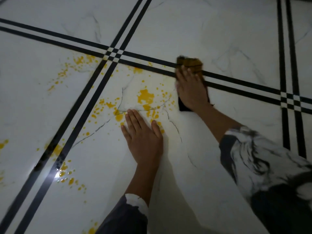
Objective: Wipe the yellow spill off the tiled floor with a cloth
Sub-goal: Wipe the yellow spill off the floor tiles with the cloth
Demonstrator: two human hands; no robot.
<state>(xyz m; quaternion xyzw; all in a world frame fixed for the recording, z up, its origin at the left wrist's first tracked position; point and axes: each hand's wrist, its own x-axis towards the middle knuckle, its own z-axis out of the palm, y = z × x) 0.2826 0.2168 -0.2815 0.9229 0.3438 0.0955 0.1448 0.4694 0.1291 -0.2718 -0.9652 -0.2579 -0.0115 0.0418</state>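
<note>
Yellow spill (145,97) is sitting mostly unwiped, right hand (191,89) pressing flat on the cloth (190,62) just beside it. Left hand (143,137) is bracing open-palmed at its edge; sweeping inward seems smartest.

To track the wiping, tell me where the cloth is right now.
In the head view, the cloth lies right of centre under the right hand, across the double black stripe, just right of the yellow spill.

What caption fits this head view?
Right hand presses cloth on floor beside yellow spill; left hand rests flat nearby.
</note>
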